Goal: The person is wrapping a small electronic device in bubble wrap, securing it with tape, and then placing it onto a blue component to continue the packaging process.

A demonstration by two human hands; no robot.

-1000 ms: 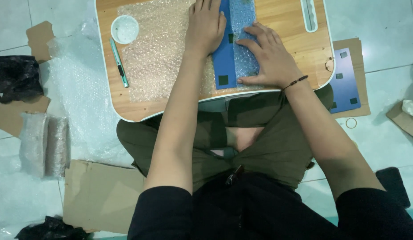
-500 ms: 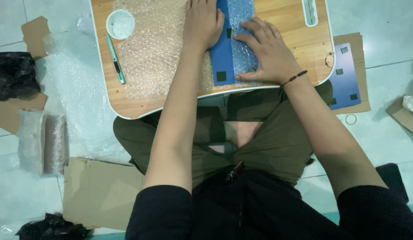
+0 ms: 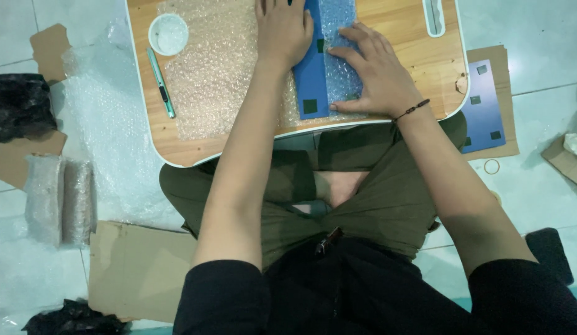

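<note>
Seated on the floor, we press our flat, open left hand [image 3: 282,31] and right hand [image 3: 375,71] onto clear bubble wrap [image 3: 226,68] covering a blue rectangular board [image 3: 312,80] on the wooden surface [image 3: 400,25].

Bare wood lies open on the lap table [image 3: 388,18] right of the blue panel [image 3: 310,80], up to a slot handle [image 3: 433,15]. Left of the panel, bubble wrap [image 3: 220,68] covers the top; beyond it a round white lid [image 3: 168,34] and green utility knife [image 3: 161,82] block the edge.
</note>
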